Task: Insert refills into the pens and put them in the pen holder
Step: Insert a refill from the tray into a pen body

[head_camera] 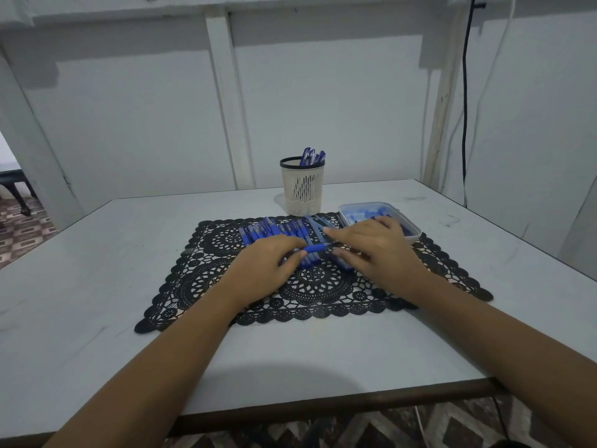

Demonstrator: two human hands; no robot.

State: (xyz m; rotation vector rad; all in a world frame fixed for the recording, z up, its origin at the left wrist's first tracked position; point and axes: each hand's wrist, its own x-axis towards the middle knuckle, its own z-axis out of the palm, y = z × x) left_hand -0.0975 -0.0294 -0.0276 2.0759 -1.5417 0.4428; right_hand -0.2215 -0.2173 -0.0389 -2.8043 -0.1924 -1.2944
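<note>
A blue pen (316,248) lies level above the black lace mat (206,286), held between both hands. My left hand (268,261) pinches its left end. My right hand (371,247) pinches its right end, by the tip. Behind the hands a row of several blue pens (274,231) lies on the mat. Several thin refills (318,223) lie just right of that row. The cream mesh pen holder (303,189) stands upright behind the mat with several blue pens (312,156) in it.
A clear plastic box (361,211) with blue parts sits at the mat's right rear corner, partly behind my right hand. The white table (97,270) ends near the bottom of the view. A white wall stands behind, with a black cable (465,108) at right.
</note>
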